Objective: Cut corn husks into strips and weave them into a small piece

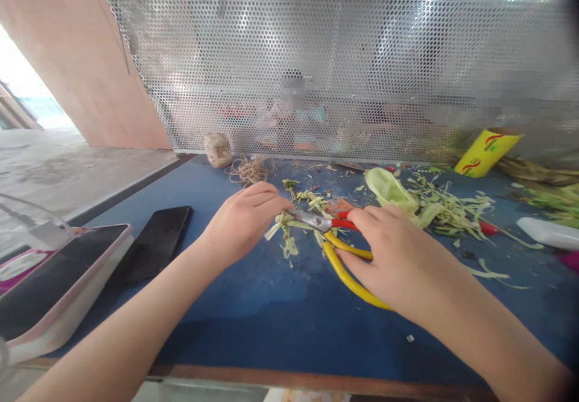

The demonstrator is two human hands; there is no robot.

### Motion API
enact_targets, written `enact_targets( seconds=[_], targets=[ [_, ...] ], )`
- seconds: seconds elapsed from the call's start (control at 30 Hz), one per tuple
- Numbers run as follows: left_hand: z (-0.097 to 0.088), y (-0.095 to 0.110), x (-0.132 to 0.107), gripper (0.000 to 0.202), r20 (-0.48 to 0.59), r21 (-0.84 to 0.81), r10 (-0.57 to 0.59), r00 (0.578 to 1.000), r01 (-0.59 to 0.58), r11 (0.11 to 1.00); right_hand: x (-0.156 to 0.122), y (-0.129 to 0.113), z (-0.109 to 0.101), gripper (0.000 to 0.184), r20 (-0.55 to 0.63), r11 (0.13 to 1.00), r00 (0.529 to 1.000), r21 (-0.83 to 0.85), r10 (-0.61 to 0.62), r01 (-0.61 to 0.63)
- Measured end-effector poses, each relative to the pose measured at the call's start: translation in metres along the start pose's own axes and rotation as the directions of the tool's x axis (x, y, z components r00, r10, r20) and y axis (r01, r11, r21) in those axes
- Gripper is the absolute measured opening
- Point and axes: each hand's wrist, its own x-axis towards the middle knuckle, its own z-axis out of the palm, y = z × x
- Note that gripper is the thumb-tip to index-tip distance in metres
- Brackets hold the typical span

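Note:
My right hand (384, 251) is wrapped around the handles of a pair of scissors (346, 242), which have red and yellow grips. Their metal blades point left and look nearly closed. At the blade tips, my left hand (248, 215) is pinched shut. A crumpled pale green plant piece (286, 221) shows just under its fingertips and seems to be in the pinch, though the fingers partly hide it. More knotted yellowish-green bits (312, 198) lie just behind the blades. Beyond my right hand rests a hollow pale green leaf sheath (389, 188).
Shredded green strips (452, 203) cover the right of the blue tabletop (271, 329). A yellow packet (488, 152) leans near the perforated metal screen (316, 58). Twine (251, 170) lies beside a whitish roll (218, 150). At left are a black phone (156, 242) and a pink-edged device (63, 281). A person sits behind the screen.

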Motion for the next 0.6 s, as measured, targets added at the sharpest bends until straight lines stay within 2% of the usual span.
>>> enact_targets(
  seconds=[0.17,0.4,0.5,0.6],
  targets=[
    [-0.002,-0.001,0.001,0.016,-0.075,0.008,-0.030,0.997,0.031,0.999,-0.001,0.000,0.003,0.021,0.057,1.000,0.998,0.001,0.021,-0.022],
    [0.005,-0.001,-0.002,0.014,-0.072,0.011,-0.103,0.992,0.104,0.995,0.010,0.017,0.022,0.027,0.107,0.974,0.969,-0.058,0.223,-0.218],
    [0.008,0.005,0.009,0.013,-0.048,-0.119,-0.196,0.980,0.189,0.975,0.015,0.021,0.032,0.029,0.124,0.952,0.946,-0.105,0.300,-0.288],
    [0.013,0.020,0.040,0.014,0.065,-0.303,-0.243,0.968,0.251,0.919,0.016,0.018,0.039,0.030,0.111,0.946,0.942,-0.100,0.318,-0.307]
  ],
)
